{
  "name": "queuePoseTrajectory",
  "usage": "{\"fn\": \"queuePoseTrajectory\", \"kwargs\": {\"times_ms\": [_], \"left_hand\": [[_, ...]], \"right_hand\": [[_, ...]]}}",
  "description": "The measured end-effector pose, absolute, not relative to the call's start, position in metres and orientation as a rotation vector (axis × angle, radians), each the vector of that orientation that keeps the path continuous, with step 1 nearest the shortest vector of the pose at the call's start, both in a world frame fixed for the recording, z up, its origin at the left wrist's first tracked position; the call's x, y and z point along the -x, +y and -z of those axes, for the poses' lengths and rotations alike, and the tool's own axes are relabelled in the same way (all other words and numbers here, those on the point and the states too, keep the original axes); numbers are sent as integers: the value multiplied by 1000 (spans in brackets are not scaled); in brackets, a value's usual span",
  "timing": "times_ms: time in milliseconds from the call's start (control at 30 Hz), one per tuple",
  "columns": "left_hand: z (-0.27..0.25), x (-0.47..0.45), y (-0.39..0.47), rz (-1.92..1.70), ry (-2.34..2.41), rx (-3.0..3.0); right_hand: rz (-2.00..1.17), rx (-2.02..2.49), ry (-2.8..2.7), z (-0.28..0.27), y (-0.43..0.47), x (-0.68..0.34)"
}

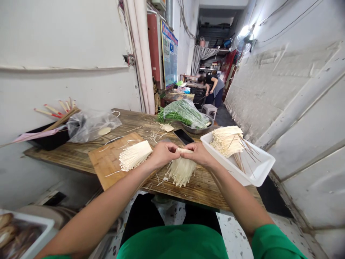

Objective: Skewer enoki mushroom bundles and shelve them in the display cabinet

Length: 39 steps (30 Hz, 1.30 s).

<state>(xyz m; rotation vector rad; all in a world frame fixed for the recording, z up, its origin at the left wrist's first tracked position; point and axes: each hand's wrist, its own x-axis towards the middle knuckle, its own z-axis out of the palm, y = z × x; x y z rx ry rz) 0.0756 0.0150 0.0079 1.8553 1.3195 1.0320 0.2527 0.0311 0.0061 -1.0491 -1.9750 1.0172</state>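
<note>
Between my two hands is a bunch of enoki mushrooms (pixel 182 172), its cut end pinched at the top and its caps fanning down toward me. My left hand (pixel 165 153) grips the left side of that end, and my right hand (pixel 198 153) the right side; the fingers of both are closed. Another enoki bunch (pixel 136 155) lies on the wooden cutting board (pixel 104 163) to the left. On the right, a white tray (pixel 262 169) holds stacked enoki (pixel 226 140) with thin wooden skewers (pixel 246 151) sticking out.
A phone (pixel 183 136) lies beyond my hands, near loose enoki scraps (pixel 166 127). Green chives (pixel 183 112) in plastic rest on a metal bowl (pixel 198 128). At the left are a black container (pixel 51 138) and a plastic bag (pixel 90 126). A person (pixel 214 88) bends over farther back.
</note>
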Motion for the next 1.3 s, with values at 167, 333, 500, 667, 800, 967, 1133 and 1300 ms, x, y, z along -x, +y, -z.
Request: {"fn": "queuePoseTrajectory", "kwargs": {"times_ms": [167,333,500,667,800,967,1133,1300], "left_hand": [[-4,-73,16,-1033,1261,-1787],[-5,-72,14,-1011,1219,-1797],[-10,-72,12,-969,1211,-1800],[-20,-72,8,-983,1260,-1816],[-31,-70,5,-969,1329,-1812],[-37,-67,2,-937,1358,-1798],[-27,-63,4,-893,1364,-1801],[-20,-61,5,-865,1356,-1793]], "right_hand": [[-1087,1027,-2007,-2,35,-255],[-1013,1044,-2061,-1,35,-256],[-1021,1035,-2056,-1,34,-254],[-986,1052,-2050,-8,30,-248],[-1016,1046,-2013,-17,29,-240],[-1091,997,-2031,-22,30,-237],[-1139,976,-2070,-14,33,-236],[-1167,1035,-2084,-8,35,-236]]}}
